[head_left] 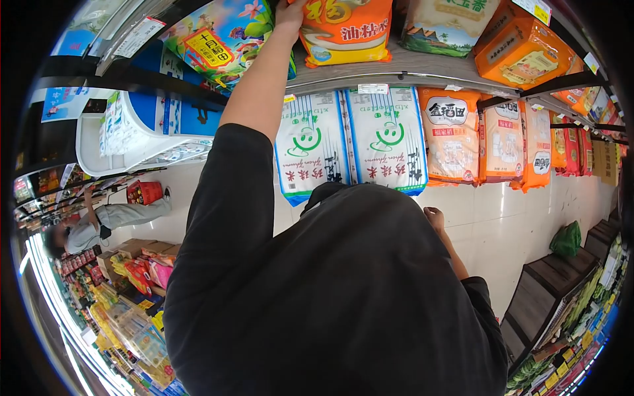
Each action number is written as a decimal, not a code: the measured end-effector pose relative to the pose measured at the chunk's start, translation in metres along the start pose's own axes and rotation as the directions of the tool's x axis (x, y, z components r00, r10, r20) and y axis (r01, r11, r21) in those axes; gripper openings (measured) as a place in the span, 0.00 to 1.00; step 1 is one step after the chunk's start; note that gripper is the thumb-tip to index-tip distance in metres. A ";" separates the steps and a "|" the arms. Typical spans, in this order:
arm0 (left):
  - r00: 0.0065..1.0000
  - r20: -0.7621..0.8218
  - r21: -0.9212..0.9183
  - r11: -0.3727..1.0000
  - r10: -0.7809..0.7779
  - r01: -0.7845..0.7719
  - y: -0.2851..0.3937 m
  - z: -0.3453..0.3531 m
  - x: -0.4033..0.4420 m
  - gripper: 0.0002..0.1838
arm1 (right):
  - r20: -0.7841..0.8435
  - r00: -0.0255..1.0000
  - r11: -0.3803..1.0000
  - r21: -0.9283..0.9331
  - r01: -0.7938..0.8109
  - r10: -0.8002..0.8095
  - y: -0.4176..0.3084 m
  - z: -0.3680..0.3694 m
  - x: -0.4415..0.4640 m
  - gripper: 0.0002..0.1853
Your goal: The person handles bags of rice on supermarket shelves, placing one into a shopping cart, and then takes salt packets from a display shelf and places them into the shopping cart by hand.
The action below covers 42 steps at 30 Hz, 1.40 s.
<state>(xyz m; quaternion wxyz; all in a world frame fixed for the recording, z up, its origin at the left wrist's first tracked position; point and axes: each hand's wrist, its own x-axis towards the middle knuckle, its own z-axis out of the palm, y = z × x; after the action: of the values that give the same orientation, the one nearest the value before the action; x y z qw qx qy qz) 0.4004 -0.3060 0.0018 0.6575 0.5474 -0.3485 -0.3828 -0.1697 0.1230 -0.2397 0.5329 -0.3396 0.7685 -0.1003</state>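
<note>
The orange bag [347,33] sits on the grey shelf [436,69], and my left grip [288,13] is up against its left side. From where I sit, the top of the view cuts off the fingers, so I can't tell how far open that grip is or if it has hold of the bag. To the left of it, just beside my wrist, is a blue bag [224,43] with flowers on it. To the right, past the orange bag, I see a pale bag [450,23] with little houses on it, then an orange pack [525,53].

Lower than my left grip, two white bags with green smiley faces [314,145] lie side by side. My right grip [434,216] is low down, well apart from the left one. Its fingers look bent, but I can't tell how far shut it is or if it has anything. Some lower orange bags [452,135] are just above it in my view, and the pale floor [492,211] shows to its right.
</note>
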 end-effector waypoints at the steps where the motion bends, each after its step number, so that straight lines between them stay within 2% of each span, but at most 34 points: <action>1: 1.000 -0.001 -0.004 1.000 0.004 -0.004 0.001 0.001 0.000 0.47 | 0.006 1.000 1.000 -0.002 0.014 -0.014 -0.001 -0.001 -0.001 0.20; 4: 1.000 0.026 -0.042 0.999 -0.013 0.015 0.004 0.000 -0.009 0.46 | 0.005 0.999 0.999 -0.021 0.031 -0.031 -0.002 -0.002 -0.006 0.19; 6: 0.994 0.107 -0.091 0.996 0.027 -0.017 0.004 -0.002 -0.019 0.48 | -0.002 0.999 0.999 -0.034 0.035 -0.035 -0.004 0.000 -0.006 0.18; 7: 0.964 0.192 -0.172 0.973 0.184 -0.151 0.004 -0.002 -0.034 0.32 | -0.014 1.000 1.000 0.006 0.023 -0.023 -0.005 0.002 -0.005 0.18; 9: 0.967 0.172 -0.123 0.978 0.188 -0.168 0.013 -0.005 -0.062 0.30 | -0.031 0.999 0.999 0.046 0.020 -0.018 -0.016 0.003 0.000 0.18; 11: 0.970 0.151 -0.073 0.980 0.192 -0.183 0.009 -0.011 -0.087 0.28 | -0.042 0.992 0.971 0.207 0.123 -0.116 -0.042 0.008 0.009 0.19; 12: 0.957 0.156 -0.030 0.969 0.246 -0.244 -0.004 -0.017 -0.097 0.27 | -0.054 0.985 0.942 0.286 0.174 -0.166 -0.060 0.012 0.015 0.20; 14: 0.940 0.171 0.010 0.954 0.294 -0.300 -0.016 -0.028 -0.128 0.25 | 0.036 0.959 0.829 0.511 0.226 -0.283 -0.135 0.018 0.001 0.31; 15: 0.935 0.208 0.150 0.935 0.287 -0.321 -0.016 -0.035 -0.150 0.25 | 0.110 0.946 0.761 0.626 0.173 -0.306 -0.189 0.021 -0.025 0.38; 17: 0.931 0.245 0.284 0.898 0.271 -0.336 -0.016 -0.040 -0.173 0.25 | 0.279 0.872 0.599 0.801 0.020 -0.402 -0.285 0.025 -0.071 0.50; 19: 0.795 0.299 0.170 0.791 0.528 -0.588 -0.019 -0.042 -0.190 0.28 | 0.406 0.765 0.477 0.866 -0.148 -0.500 -0.352 0.030 -0.103 0.56; 20: 0.800 0.296 0.171 0.795 0.522 -0.582 -0.019 -0.043 -0.202 0.28 | 0.445 0.723 0.440 0.872 -0.214 -0.529 -0.374 0.033 -0.117 0.57; 21: 0.795 0.303 0.177 0.788 0.526 -0.590 -0.016 -0.043 -0.213 0.30 | 0.447 0.725 0.443 0.870 -0.216 -0.524 -0.383 0.036 -0.126 0.57; 23: 0.806 0.350 0.166 0.816 0.477 -0.554 -0.005 -0.049 -0.236 0.33 | 0.462 0.580 0.368 0.886 -0.280 -0.671 -0.396 0.039 -0.134 0.53; 28: 0.799 0.353 0.288 0.756 0.487 -0.588 -0.030 -0.059 -0.270 0.31 | 0.407 0.641 0.296 0.913 -0.280 -0.651 -0.380 0.029 -0.141 0.46; 30: 0.774 0.390 0.391 0.671 0.499 -0.630 -0.037 -0.062 -0.277 0.29 | 0.385 0.642 0.192 0.916 -0.351 -0.663 -0.370 0.026 -0.142 0.41; 31: 0.775 0.396 0.390 0.674 0.493 -0.628 -0.040 -0.065 -0.279 0.29 | 0.390 0.590 0.161 0.901 -0.403 -0.706 -0.367 0.025 -0.146 0.37; 32: 0.766 0.412 0.417 0.646 0.493 -0.640 -0.044 -0.068 -0.282 0.28 | 0.384 0.597 0.152 0.903 -0.402 -0.704 -0.362 0.024 -0.147 0.37; 34: 0.751 0.439 0.427 0.621 0.492 -0.657 -0.037 -0.065 -0.285 0.28 | 0.367 0.689 0.138 0.921 -0.365 -0.625 -0.355 0.019 -0.148 0.35; 36: 0.736 0.474 0.430 0.602 0.484 -0.673 -0.026 -0.065 -0.290 0.27 | 0.376 0.687 0.121 0.913 -0.390 -0.622 -0.342 0.009 -0.142 0.34; 39: 0.731 0.524 0.484 0.553 0.437 -0.678 -0.047 -0.077 -0.286 0.26 | 0.426 0.729 0.211 0.903 -0.373 -0.536 -0.329 0.004 -0.134 0.39; 42: 0.734 0.498 0.472 0.566 0.462 -0.676 -0.045 -0.070 -0.295 0.23 | 0.422 0.766 0.253 0.906 -0.339 -0.485 -0.325 0.003 -0.131 0.38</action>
<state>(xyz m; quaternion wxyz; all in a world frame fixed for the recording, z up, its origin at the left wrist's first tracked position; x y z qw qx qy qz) 0.3197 -0.0175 -0.0650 0.4595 0.5187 -0.7153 -0.0907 -0.0054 -0.0378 0.0252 0.8432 0.0082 0.2912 -0.4519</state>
